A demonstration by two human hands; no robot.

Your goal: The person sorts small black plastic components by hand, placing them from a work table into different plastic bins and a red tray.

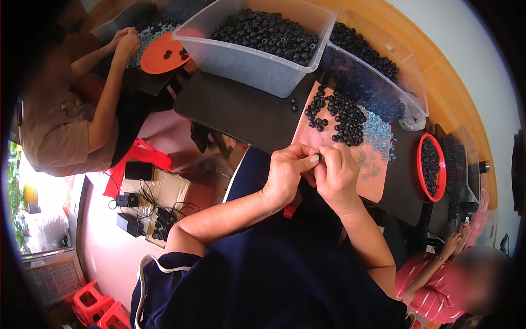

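Both hands meet above the near edge of a salmon-coloured mat. My left hand pinches a small black round piece between thumb and fingers. My right hand closes against the same spot; its fingertips hide whatever else they may hold. Just beyond the hands lies a loose pile of black, bead-like hollow pieces on the mat. To its right is a heap of small pale-blue, clear-looking parts, with a few scattered closer to me.
A large clear bin of black pieces stands on the dark table, another bin beside it. A red bowl sits right. Co-workers' hands work at far left, others at lower right. Cables lie on cardboard left.
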